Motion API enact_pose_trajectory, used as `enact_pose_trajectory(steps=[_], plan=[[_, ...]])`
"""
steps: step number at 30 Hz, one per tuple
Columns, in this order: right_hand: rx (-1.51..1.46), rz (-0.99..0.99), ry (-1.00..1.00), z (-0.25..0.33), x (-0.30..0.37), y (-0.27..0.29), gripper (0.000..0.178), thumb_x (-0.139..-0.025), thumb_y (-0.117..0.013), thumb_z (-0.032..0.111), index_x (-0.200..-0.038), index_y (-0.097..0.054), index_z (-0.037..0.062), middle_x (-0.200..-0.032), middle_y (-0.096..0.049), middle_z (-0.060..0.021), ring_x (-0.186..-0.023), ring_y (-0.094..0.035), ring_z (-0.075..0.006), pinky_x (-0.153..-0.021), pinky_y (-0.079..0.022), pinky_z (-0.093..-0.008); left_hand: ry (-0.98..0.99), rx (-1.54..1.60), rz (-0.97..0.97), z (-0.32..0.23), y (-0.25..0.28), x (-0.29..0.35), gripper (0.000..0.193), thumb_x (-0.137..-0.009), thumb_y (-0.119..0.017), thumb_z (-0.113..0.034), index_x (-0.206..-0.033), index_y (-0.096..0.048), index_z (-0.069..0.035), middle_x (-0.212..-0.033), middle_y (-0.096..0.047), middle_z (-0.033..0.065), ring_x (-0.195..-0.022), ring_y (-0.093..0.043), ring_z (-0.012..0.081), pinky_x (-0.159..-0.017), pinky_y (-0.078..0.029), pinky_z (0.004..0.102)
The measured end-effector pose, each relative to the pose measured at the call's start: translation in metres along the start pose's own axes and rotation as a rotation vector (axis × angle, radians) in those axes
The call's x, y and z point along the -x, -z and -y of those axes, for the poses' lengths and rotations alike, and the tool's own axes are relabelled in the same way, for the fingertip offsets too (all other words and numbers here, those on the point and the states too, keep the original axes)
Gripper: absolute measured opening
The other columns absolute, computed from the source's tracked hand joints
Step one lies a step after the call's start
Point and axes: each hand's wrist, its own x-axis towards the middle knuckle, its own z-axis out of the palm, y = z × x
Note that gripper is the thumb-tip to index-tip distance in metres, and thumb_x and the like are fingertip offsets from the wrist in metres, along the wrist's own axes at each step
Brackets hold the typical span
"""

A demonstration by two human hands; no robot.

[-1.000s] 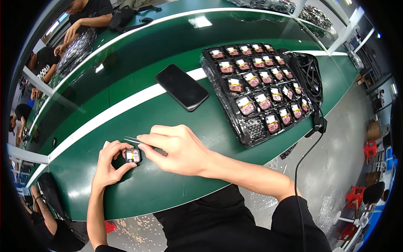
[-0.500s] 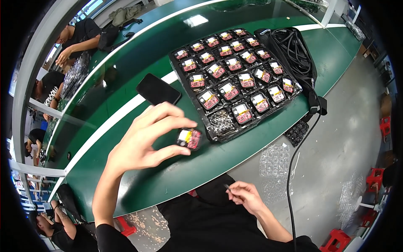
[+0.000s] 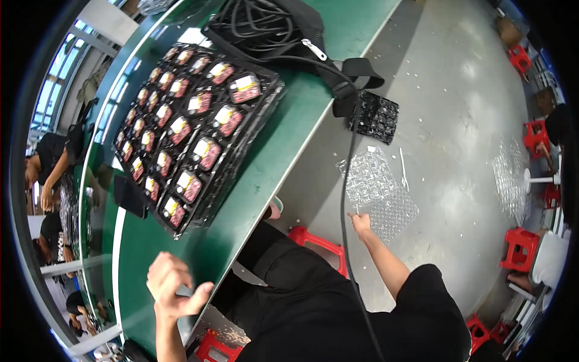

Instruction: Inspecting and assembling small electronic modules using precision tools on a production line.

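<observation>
Beside the near end of a black plastic tray [image 3: 224,192], my left hand [image 3: 172,286] hovers over the green table with its thumb apart from the bent fingers; I see nothing in it. The tray holds rows of small square black items [image 3: 207,152] with white, yellow and red tops. Out to the right, over the floor, my right hand [image 3: 362,224] is closed, fingers pinched. A thin pale sliver shows at its fingertips, too small to name, against clear plastic sheets [image 3: 369,178] on the floor behind.
A black bag [image 3: 304,30] with coiled cable stands behind the tray; its cable [image 3: 345,199] runs down before me. A dark phone [image 3: 128,198] lies partly under the tray's left side. Red stools [image 3: 520,248] and a black tray [image 3: 377,116] are on the floor. People sit at far left.
The view has swung right. My left hand has let go of the small square item, and the tray's near pocket now looks filled. My right hand has reached out rightward over the floor.
</observation>
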Motion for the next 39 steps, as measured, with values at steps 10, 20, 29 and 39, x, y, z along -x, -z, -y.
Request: enact_pose_trajectory(steps=[10, 20, 29, 39], plan=[[0.041, -0.111, -0.281, -0.027, -0.106, -0.023, 0.062, -0.110, -0.060, 0.047, -0.146, -0.068, -0.0026, -0.136, -0.072, -0.0319, -0.131, -0.071, -0.0439, -0.076, -0.072, -0.0493, 0.037, -0.111, 0.189, -0.002, -0.068, -0.016, 0.058, -0.065, -0.092, -0.009, -0.056, -0.036, -0.016, -0.055, -0.030, 0.0000, -0.044, -0.032, 0.0222, -0.050, -0.021, 0.0373], [-0.270, -0.257, -0.551, -0.053, -0.163, -0.046, 0.056, -0.110, -0.056, 0.045, -0.157, -0.058, 0.0156, -0.141, -0.061, -0.0200, -0.110, -0.069, -0.0358, -0.071, -0.064, -0.0518, -0.084, -0.105, 0.357, -0.010, -0.059, -0.056, 0.057, -0.083, -0.092, -0.011, -0.059, -0.041, -0.015, -0.057, -0.040, 0.0033, -0.045, -0.043, 0.0234, -0.047, -0.027, 0.0374], [-0.710, -0.135, -0.524, -0.051, -0.166, -0.026, 0.044, -0.104, -0.058, 0.032, -0.137, -0.066, 0.0039, -0.117, -0.067, -0.0131, -0.087, -0.068, -0.0267, -0.062, -0.046, -0.0463, -0.094, -0.162, 0.401, -0.015, -0.057, -0.056, 0.060, -0.085, -0.090, -0.011, -0.056, -0.037, -0.016, -0.055, -0.040, 0.0035, -0.045, -0.042, 0.0240, -0.048, -0.027, 0.0388], [-0.453, -0.322, -0.557, -0.076, -0.191, -0.029, 0.044, -0.098, -0.066, 0.034, -0.122, -0.071, -0.0029, -0.097, -0.072, -0.0202, -0.071, -0.069, -0.0257, -0.052, -0.047, -0.0442, -0.075, -0.161, 0.366, -0.028, -0.066, -0.072, 0.061, -0.083, -0.090, -0.011, -0.055, -0.037, -0.017, -0.055, -0.039, 0.0028, -0.045, -0.040, 0.0227, -0.048, -0.025, 0.0384]])
